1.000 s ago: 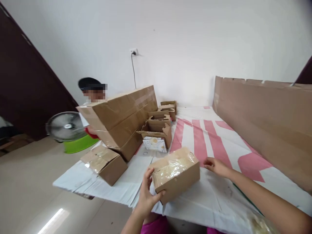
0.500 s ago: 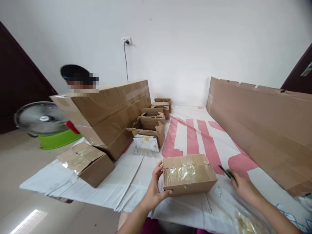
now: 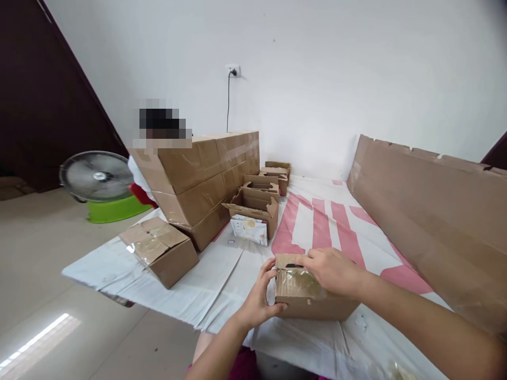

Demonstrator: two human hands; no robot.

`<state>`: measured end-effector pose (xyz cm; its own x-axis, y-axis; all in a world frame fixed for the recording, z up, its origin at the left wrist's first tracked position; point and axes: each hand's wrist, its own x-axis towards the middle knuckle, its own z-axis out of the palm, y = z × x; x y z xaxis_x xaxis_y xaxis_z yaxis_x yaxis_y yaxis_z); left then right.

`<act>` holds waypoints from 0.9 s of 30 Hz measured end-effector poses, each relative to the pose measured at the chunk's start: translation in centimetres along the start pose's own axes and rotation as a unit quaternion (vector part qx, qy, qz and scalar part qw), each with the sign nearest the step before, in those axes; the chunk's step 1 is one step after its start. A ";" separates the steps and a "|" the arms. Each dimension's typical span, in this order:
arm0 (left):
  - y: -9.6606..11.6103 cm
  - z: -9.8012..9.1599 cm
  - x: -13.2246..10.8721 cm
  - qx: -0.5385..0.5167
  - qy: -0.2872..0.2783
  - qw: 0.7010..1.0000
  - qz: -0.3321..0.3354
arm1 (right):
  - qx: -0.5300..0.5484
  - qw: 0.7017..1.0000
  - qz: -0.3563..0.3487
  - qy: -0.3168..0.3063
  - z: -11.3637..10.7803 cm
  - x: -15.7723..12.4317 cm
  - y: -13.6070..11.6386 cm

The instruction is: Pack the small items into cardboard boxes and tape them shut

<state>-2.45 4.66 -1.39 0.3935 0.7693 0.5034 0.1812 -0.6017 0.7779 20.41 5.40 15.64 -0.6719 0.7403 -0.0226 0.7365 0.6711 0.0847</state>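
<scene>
A brown cardboard box (image 3: 317, 307) with clear tape over its top lies in front of me. My left hand (image 3: 261, 301) grips its left end, thumb on the front side and fingers at the back corner. Over the box top is my right hand (image 3: 330, 269), closed around a small dark knife (image 3: 294, 265). The knife's tip lies at the top seam near the left end; its handle is mostly covered by my fingers.
Another taped box (image 3: 162, 248) sits at the table's left edge. Behind it rises a wall of stacked cartons (image 3: 198, 184), with a person partly hidden beyond. Several open boxes (image 3: 253, 206) stand alongside. A cardboard panel (image 3: 428, 211) borders the right; a fan (image 3: 99, 177) stands left.
My right hand has brought the knife left from beside the box onto its top. The left hand keeps its grip on the box. The view has turned slightly left.
</scene>
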 end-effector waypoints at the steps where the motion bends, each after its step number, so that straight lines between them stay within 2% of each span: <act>1: 0.0 0.0 0.0 0.004 -0.001 1.000 -0.002 | -0.013 1.000 -0.013 -0.014 -0.2 0.9 -0.4; 4: 0.1 -0.2 0.1 0.027 -0.007 1.000 -0.009 | -0.038 0.997 -0.052 -0.049 -0.7 2.4 -1.1; 7: 0.6 -0.5 0.2 0.069 -0.011 0.997 -0.014 | -0.083 0.990 -0.071 -0.085 -0.9 2.4 -1.0; 10: 1.1 -0.8 0.3 0.116 -0.019 0.993 -0.020 | -0.108 0.985 -0.060 -0.120 -0.9 1.0 0.2; 15: 1.7 -1.0 0.4 0.149 -0.018 0.988 -0.023 | -0.110 0.988 -0.013 -0.108 -1.1 -2.8 3.7; 19: 1.8 -1.1 0.6 0.143 -0.021 0.989 -0.015 | -0.126 0.983 0.019 -0.136 -1.1 -5.6 5.9; 23: 1.8 -0.9 0.6 0.129 -0.040 0.991 -0.007 | -0.139 0.982 0.036 -0.121 -1.5 -6.9 6.3; 27: 1.9 -0.5 0.2 0.117 -0.041 0.992 0.003 | -0.134 0.982 0.068 -0.117 -3.1 -6.8 5.9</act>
<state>-2.47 3.77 0.37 0.4660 0.7509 0.4680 0.3795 -0.6474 0.6609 29.07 4.23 19.35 -0.5101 0.8319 -0.2186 0.7494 0.5546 0.3618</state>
